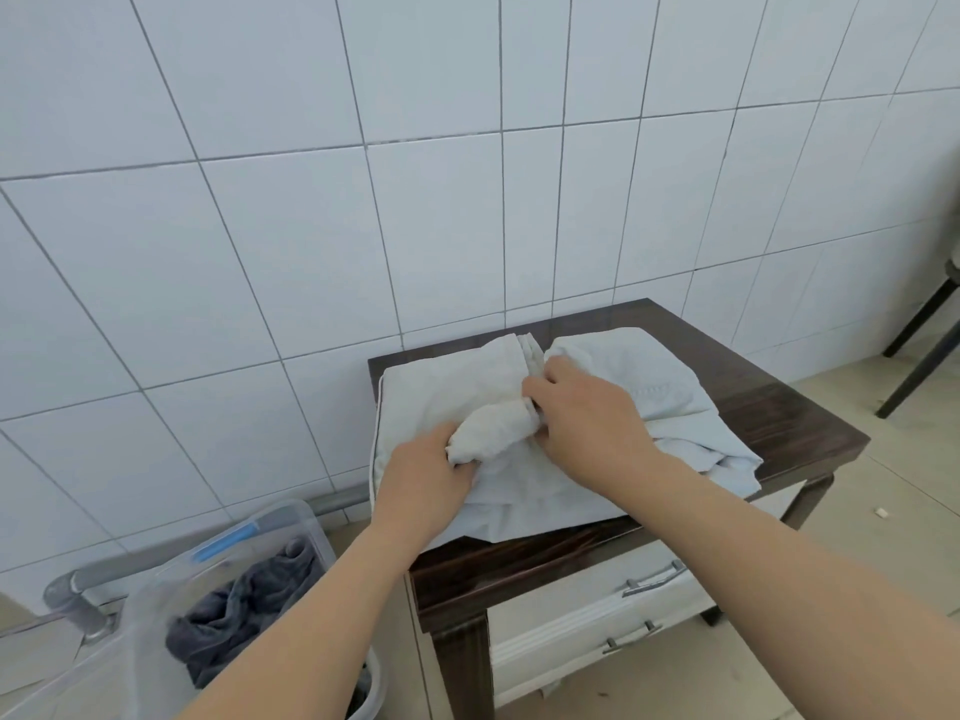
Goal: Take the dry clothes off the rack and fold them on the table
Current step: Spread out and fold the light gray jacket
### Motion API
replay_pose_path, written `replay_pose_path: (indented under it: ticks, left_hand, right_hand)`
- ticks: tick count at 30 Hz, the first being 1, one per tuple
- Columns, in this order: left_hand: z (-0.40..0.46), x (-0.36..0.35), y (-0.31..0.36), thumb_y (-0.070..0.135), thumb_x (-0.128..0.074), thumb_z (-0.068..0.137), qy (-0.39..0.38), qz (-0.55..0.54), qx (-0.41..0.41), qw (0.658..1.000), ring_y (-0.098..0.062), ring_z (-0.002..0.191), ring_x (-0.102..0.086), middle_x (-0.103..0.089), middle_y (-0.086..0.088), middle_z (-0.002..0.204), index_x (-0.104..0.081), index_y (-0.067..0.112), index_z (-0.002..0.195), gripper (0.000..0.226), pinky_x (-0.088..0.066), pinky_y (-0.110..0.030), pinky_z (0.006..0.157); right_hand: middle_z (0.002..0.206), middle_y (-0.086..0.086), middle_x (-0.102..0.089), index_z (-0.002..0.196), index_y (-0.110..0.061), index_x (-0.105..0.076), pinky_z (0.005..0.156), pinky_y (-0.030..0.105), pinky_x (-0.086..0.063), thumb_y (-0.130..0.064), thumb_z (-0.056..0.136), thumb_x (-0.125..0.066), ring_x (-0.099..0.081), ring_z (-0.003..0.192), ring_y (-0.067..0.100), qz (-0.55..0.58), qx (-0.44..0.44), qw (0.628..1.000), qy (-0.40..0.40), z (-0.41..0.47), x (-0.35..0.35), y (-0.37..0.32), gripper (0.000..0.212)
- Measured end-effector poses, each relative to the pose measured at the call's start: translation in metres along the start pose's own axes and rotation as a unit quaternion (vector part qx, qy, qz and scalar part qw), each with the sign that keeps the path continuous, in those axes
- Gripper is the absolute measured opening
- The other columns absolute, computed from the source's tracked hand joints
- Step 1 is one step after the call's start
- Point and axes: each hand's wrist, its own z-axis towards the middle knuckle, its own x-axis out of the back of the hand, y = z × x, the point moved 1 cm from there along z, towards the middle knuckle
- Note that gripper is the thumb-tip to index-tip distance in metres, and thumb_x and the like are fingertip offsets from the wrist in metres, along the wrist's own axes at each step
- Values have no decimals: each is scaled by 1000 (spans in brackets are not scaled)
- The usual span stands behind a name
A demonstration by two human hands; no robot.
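Note:
A pale white garment (639, 376) lies spread and rumpled over the dark wooden table (779, 413). A bunched, rolled part of white cloth (493, 431) lies in the middle of it. My left hand (426, 480) grips the near end of this roll with curled fingers. My right hand (587, 418) holds its far end, fingers curled into the fabric. A folded white piece (498, 361) sits behind the roll. No drying rack is in view.
A clear plastic bin (291, 522) with dark grey clothes (244, 615) stands on the floor left of the table. A white drawer unit (613, 610) sits under the table. Tiled wall behind. Dark chair legs (919, 345) at the far right.

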Motion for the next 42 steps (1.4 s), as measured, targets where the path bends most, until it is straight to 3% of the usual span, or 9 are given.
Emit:
replay_pose_path:
  ticks: [4, 8, 11, 17, 25, 29, 34, 37, 42]
  left_hand:
    - [-2, -6, -1, 34, -64, 87, -40, 108, -42, 992, -20, 106, -58, -56, 6, 128, -22, 32, 150, 75, -46, -29, 82]
    - [-2, -22, 2, 18, -56, 91, -42, 334, -78, 938, -23, 91, -58, -50, -7, 128, 12, 21, 153, 92, -42, -34, 71]
    - [3, -20, 10, 6, -50, 94, -57, 392, -117, 911, -18, 59, -47, -62, -9, 102, 11, 15, 153, 85, -36, -32, 60]
    - [6, -1, 5, 8, -35, 101, -69, 472, -146, 867, -23, 74, -58, -53, -13, 114, 8, 19, 154, 68, -23, -29, 46]
    - [-4, 5, -13, 8, -40, 100, -82, 507, -44, 857, -22, 95, -64, -55, -9, 119, 2, 17, 154, 69, -38, -30, 64]
    - [-4, 8, -4, 17, -47, 98, -89, 479, -84, 869, -24, 104, -57, -56, -7, 116, -10, 20, 153, 67, -39, -31, 76]
    - [3, 49, -26, 42, -76, 70, -347, -42, 0, 937, -17, 125, -46, -49, 7, 135, -34, 36, 145, 87, -39, -32, 105]
    - [8, 63, -53, 38, -78, 78, -60, -281, 186, 940, -17, 123, -49, -47, 3, 140, -41, 23, 142, 75, -44, -24, 88]
    - [-10, 38, -84, 55, -80, 60, -147, -429, 429, 781, -31, 94, -64, -69, -13, 108, -60, 3, 116, 79, -53, -41, 81]
  right_hand:
    - [77, 11, -50, 75, -8, -53, 58, 30, -26, 1, 65, -45, -48, 65, 29, 61, 26, 976, 208, -1, -22, 9, 15]
    - [133, 11, -44, 136, -10, -38, 89, 41, -45, -21, 75, -67, -49, 117, 32, 308, -255, 916, -1, -25, -64, 29, 69]
    - [129, 7, -53, 148, -21, -14, 93, 45, -44, -41, 73, -58, -49, 118, 35, 370, -313, 868, -105, -40, -72, 33, 90]
    - [137, 9, -51, 145, -17, -25, 103, 47, -37, -67, 66, -43, -46, 123, 35, 334, -294, 879, -168, -36, -62, 32, 95]
    - [105, 8, -61, 103, -11, -58, 81, 36, -37, -41, 93, -44, -54, 108, 31, 366, -319, 867, -112, -18, -44, 31, 35]
    - [156, -3, -27, 149, -25, -29, 117, 41, -15, -62, 92, -41, -16, 146, 16, 309, -227, 923, -19, 1, -39, 12, 69]
    - [159, 0, -18, 152, -35, -16, 118, 50, -6, -58, 94, -40, -12, 148, 19, 263, -175, 909, -271, 1, -64, -14, 66]
    - [160, 0, -17, 151, -38, -18, 116, 45, -21, -40, 90, -50, -24, 144, 21, 303, -190, 909, -215, 4, -62, -16, 69]
    - [161, 6, 2, 148, -31, -28, 118, 51, -5, -9, 89, -46, 6, 148, 25, 89, -81, 980, -161, 12, -36, -34, 65]
